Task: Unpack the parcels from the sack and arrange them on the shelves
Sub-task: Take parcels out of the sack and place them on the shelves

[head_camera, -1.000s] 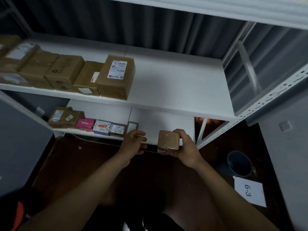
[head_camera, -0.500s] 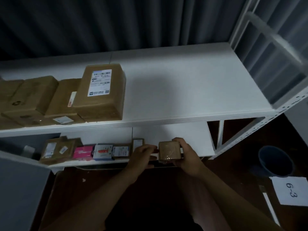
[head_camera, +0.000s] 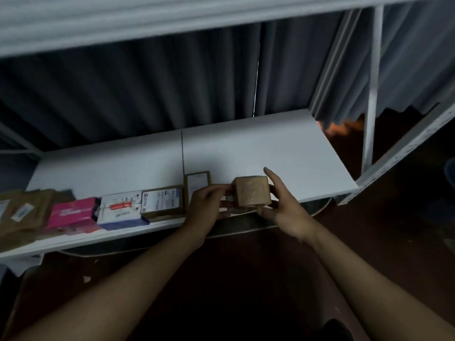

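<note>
Fingers of both hands close round a small brown cube-shaped cardboard parcel (head_camera: 252, 191), held at the front edge of the white shelf board (head_camera: 270, 148). The left hand (head_camera: 209, 205) pinches the parcel's left side with curled fingertips; the right hand (head_camera: 286, 207) cups its right side and underside, forefinger pointing up past the top corner. Whether the parcel rests on the board or hangs just above it, I cannot tell. Just left of the left hand stands a narrow brown box with a white label (head_camera: 197, 184). Further left along the front edge lie a flat brown box with a printed label (head_camera: 162, 201), a white box with red markings (head_camera: 121, 210), a pink packet (head_camera: 72, 214) and brown padded parcels (head_camera: 22, 215). Behind the shelf hangs a dark grey pleated curtain (head_camera: 147, 92).
</note>
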